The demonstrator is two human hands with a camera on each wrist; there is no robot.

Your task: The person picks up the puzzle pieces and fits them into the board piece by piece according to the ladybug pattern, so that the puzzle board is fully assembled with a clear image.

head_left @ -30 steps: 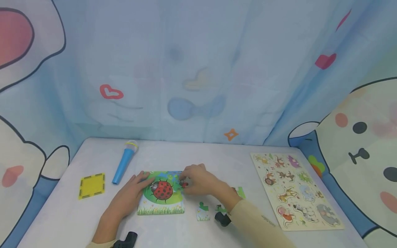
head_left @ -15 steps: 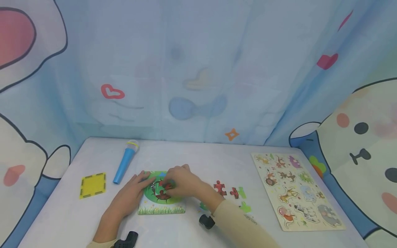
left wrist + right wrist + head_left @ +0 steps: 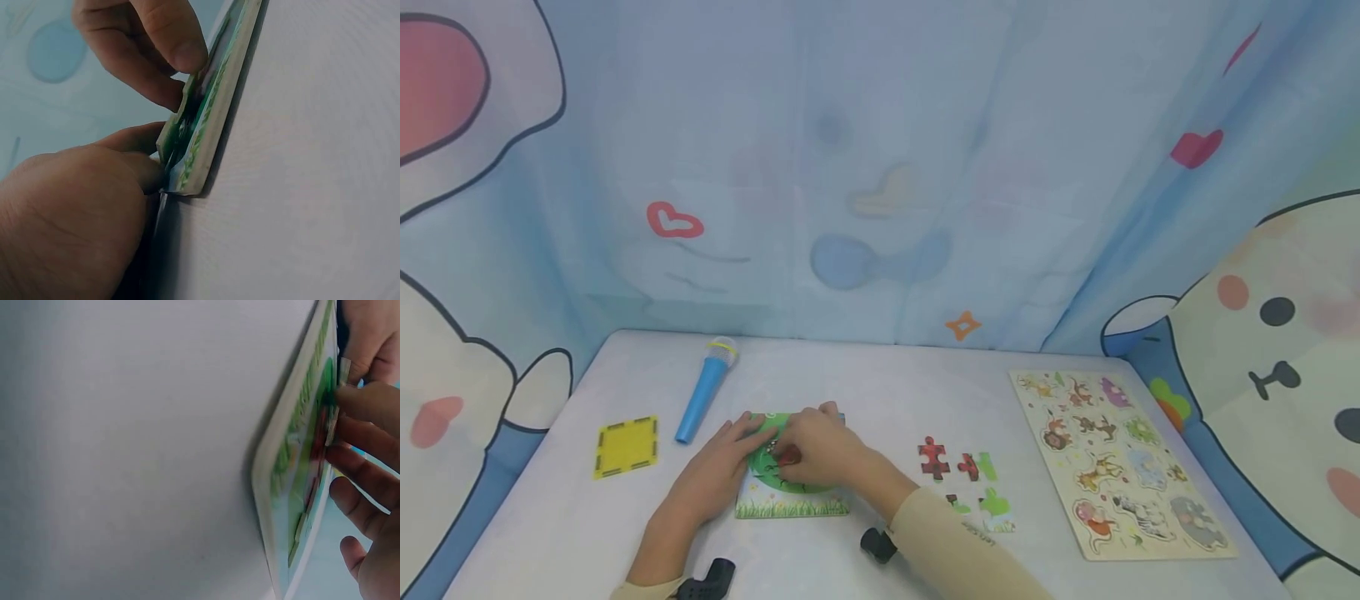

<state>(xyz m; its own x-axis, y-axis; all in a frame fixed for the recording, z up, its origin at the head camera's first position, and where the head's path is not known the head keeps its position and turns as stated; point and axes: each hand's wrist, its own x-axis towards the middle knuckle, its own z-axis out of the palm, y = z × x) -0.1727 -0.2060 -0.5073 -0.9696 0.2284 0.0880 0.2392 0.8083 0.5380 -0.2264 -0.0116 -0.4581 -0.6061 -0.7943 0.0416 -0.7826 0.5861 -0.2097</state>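
Observation:
A square ladybug jigsaw board [image 3: 790, 507] with a grassy border lies on the table, its middle partly covered by my hands. My left hand [image 3: 715, 469] rests along the board's left edge, fingers stretched out over its upper left. Above the board, my right hand [image 3: 820, 446] pinches a jigsaw piece [image 3: 178, 119] between thumb and fingers. That piece stands tilted over the board in the left wrist view, close to my left hand's fingers. From the right wrist side, the thin edge of the piece [image 3: 334, 419] shows under the right fingertips.
Several loose jigsaw pieces, among them a red one [image 3: 933, 458] and a green one [image 3: 994, 502], lie right of the board. A wooden animal puzzle [image 3: 1120, 542] lies farther right. A blue toy microphone [image 3: 702, 398] and a yellow square [image 3: 627, 447] are at the left.
My right hand has moved left from the board's right edge to over its middle, carrying the piece. The loose pieces at the right have come into view. My left hand stays put.

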